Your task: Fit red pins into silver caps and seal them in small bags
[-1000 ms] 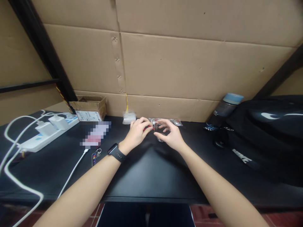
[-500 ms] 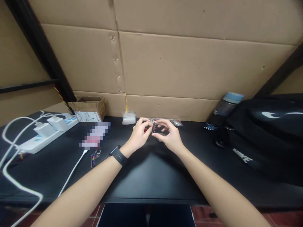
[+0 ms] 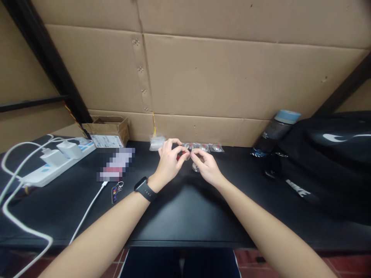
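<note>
Over the black table, my left hand (image 3: 170,157) and my right hand (image 3: 206,166) meet at the fingertips. Between the left thumb and forefinger is a small dark, shiny piece (image 3: 188,155), largely covered by the fingers. My right thumb and forefinger pinch together at its right edge; whether they also grip it is hidden. Small red bits (image 3: 178,157) show behind the left fingers. Just below the hands lies a round, silvery-clear item (image 3: 195,167), partly covered by the right hand.
Clear packets (image 3: 216,147) with round, red-centred items line the back. A stack of small plastic bags (image 3: 157,143) and a cardboard box (image 3: 110,129) stand left of them. A power strip (image 3: 58,164), phone (image 3: 117,164) and keychain (image 3: 114,194) lie left; a bottle (image 3: 274,133) and black bag (image 3: 327,170) stand right.
The dark piece was upright between both hands and is now mostly hidden at the left fingertips. My right fingers have closed into a pinch, and the round item beneath shows more.
</note>
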`<state>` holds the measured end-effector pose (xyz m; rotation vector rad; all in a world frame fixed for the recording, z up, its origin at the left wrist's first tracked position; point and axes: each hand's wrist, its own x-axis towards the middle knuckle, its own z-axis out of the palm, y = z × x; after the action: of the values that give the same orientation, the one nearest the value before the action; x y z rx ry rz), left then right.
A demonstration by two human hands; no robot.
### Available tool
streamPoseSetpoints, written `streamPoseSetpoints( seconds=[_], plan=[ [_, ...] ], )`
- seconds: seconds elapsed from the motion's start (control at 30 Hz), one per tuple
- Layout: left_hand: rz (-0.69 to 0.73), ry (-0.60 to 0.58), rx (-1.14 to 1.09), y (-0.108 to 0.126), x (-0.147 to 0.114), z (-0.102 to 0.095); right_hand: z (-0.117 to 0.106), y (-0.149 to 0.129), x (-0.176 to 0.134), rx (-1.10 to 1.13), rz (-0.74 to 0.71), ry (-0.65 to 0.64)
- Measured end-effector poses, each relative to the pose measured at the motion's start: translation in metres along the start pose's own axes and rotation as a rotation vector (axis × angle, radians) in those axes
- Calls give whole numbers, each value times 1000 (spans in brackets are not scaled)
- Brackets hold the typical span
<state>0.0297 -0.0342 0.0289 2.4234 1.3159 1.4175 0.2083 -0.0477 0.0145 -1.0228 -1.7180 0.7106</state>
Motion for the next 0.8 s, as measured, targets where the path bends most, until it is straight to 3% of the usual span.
streamPoseSetpoints(
  seconds=[0.23, 0.57, 0.67, 0.8],
  plan=[
    [-5, -74, -163, -1, 6, -9, -4, 2, 3, -55, -81, -16],
    [105, -467, -85, -32, 6, -6, -22, 0, 5, -316, -126, -103],
    [98, -458, -148, -44, 10, -4, -26, 4, 5, -422, -158, -174],
    [14, -318, -72, -65, 16, -7, -31, 2, 4, -495, -153, -287]
  ],
)
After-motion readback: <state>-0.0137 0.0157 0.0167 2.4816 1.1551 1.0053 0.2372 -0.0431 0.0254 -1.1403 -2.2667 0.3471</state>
